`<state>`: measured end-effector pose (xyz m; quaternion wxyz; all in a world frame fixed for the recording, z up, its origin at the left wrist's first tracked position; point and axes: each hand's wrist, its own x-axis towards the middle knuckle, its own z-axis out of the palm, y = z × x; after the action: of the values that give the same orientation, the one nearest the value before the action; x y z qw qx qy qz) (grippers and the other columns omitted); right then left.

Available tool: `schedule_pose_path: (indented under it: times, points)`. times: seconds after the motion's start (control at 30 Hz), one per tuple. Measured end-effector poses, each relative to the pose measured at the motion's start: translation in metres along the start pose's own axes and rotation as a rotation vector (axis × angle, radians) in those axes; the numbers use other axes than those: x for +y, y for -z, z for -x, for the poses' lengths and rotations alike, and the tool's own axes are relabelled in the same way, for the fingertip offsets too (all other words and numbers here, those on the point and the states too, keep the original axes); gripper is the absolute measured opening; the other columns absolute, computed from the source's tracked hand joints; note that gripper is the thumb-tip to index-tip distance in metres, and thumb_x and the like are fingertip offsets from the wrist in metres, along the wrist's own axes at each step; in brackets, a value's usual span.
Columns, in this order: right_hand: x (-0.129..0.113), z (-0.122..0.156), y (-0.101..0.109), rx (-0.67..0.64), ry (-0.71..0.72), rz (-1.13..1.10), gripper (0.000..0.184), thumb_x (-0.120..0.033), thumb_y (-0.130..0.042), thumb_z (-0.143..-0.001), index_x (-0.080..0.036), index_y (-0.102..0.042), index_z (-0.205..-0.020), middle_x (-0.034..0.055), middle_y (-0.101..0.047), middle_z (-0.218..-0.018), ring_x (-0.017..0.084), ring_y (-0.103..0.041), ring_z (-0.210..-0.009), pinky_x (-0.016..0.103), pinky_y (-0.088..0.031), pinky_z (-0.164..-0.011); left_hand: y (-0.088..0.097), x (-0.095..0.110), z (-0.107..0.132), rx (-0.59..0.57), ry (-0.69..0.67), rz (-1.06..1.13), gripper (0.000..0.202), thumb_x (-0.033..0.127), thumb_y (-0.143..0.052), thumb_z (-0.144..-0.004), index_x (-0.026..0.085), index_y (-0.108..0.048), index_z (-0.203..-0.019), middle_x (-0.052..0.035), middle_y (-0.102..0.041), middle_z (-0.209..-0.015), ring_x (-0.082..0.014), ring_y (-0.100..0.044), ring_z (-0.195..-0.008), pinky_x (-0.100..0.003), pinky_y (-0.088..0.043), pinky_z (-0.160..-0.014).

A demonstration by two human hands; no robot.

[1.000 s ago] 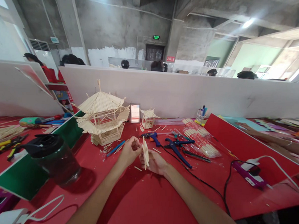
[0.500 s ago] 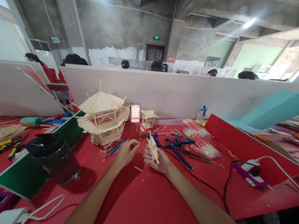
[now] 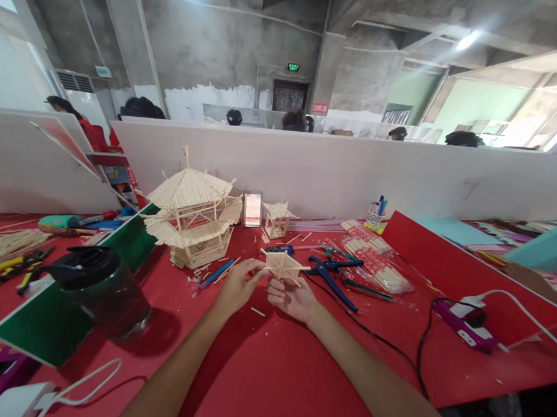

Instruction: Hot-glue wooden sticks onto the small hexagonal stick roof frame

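Observation:
Between my hands is a small wooden-stick frame (image 3: 282,265) with stick ends jutting out at its corners. My right hand (image 3: 295,299) grips it from below and the right, fingers curled. At its left corner the thumb and fingertips of my left hand (image 3: 239,284) pinch the frame. A large two-tiered pavilion model (image 3: 196,220) of thin sticks stands beyond my left hand. Behind the frame stands a smaller stick pavilion (image 3: 278,219). A loose stick (image 3: 257,311) lies on the red tabletop under my hands.
Blue cutters (image 3: 328,273), a glue gun (image 3: 280,250) with a black cable, and bagged sticks (image 3: 378,263) lie to the right. A dark bottle (image 3: 101,292) stands left by a green board (image 3: 43,333). A purple power strip (image 3: 463,327) sits near the red board (image 3: 443,273).
The stick frame has turned so its broad face shows. My left hand has moved right and taken hold of its left corner. A blue sheet at the far right has dropped lower.

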<state>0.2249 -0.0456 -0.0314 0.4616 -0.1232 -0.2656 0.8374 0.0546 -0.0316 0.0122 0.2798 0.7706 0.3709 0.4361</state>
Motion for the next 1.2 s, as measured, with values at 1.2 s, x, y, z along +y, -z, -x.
schedule_pose_path:
  times: [1.2]
  points:
    - [0.011, -0.017, 0.004, 0.309, 0.392, 0.449, 0.033, -0.034, -0.086, -0.062, -0.015, -0.065, -0.079, -0.0024, -0.062, -0.065, 0.006, -0.05, -0.049, 0.018, -0.04, -0.045, -0.014, -0.021, 0.001, 0.037, 0.504, 0.511, 0.044, 0.048, -0.077, -0.067, 0.015, -0.073, -0.095, -0.005, -0.073, -0.085, -0.0147, -0.062, -0.07, -0.022, -0.044, -0.06]
